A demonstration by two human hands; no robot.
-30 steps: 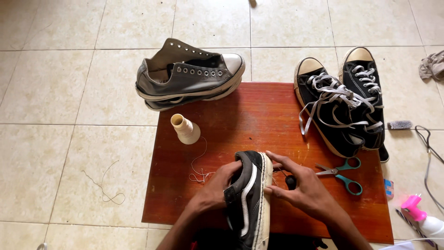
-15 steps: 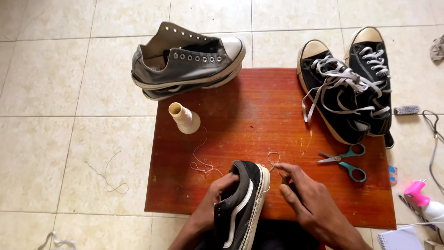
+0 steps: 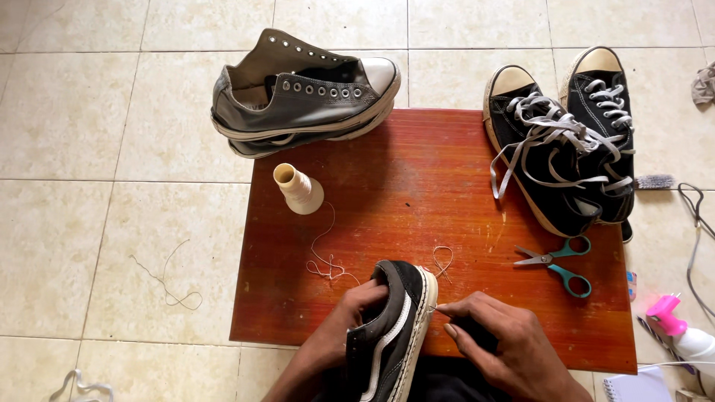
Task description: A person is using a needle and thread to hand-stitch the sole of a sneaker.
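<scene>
Spool (image 3: 298,190) behind the held shoe (image 3: 391,327); scissors (image 3: 557,260) right, on the board (image 3: 417,186)

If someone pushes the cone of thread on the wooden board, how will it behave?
The cone of thread stands upright on its wider end, so it probably slides before tipping. Once tipped, it would likely roll in a curve. Its loose thread trails toward the black shoe and may drag.

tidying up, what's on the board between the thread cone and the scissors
Head view: only bare red board lies between thread cone and scissors; a small thread loop sits just below.
</scene>
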